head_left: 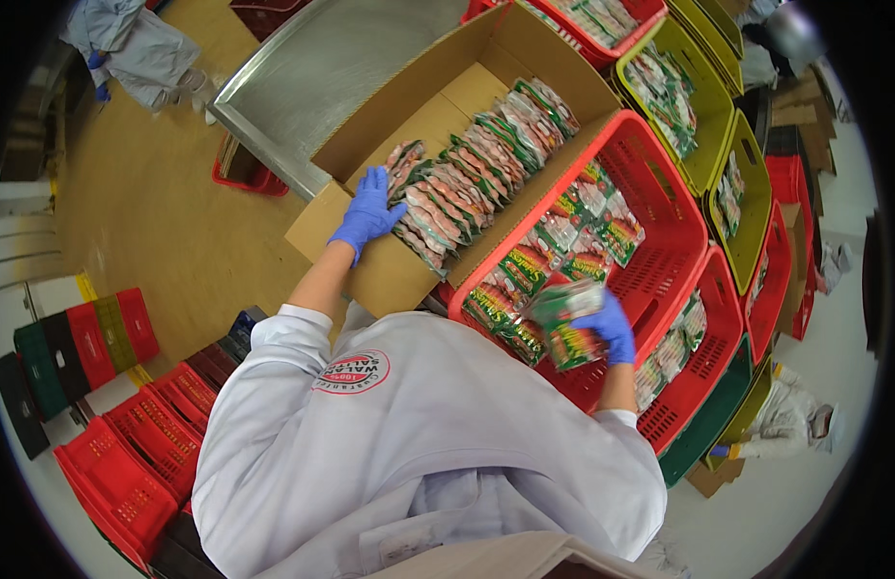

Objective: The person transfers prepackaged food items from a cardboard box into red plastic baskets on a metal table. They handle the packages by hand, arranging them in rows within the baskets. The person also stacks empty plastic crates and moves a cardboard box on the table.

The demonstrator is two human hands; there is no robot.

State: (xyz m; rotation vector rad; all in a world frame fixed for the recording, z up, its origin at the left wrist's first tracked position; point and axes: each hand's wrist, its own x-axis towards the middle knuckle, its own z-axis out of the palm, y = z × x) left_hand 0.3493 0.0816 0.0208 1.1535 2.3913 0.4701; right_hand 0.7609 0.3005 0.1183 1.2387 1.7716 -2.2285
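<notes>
My left hand (370,214), in a blue glove, lies with its fingers extended against the near end of a row of sealed plastic meat packets (457,198). These stand on edge, packed close together, inside an open cardboard box (399,275). Blue-gloved too, my right hand (610,328) grips a few flat meat packets (566,323), slightly blurred, above a red crate (660,203). More green, red and clear packets (583,227) lie flat in that crate. How many packets the right hand holds, I cannot tell.
A metal table (303,87) supports the box. Yellow crates (703,106) and another red crate (713,323) stand along the right. Stacked red crates (158,429) are at lower left. One person (134,48) is at the far left, another (790,420) at the right.
</notes>
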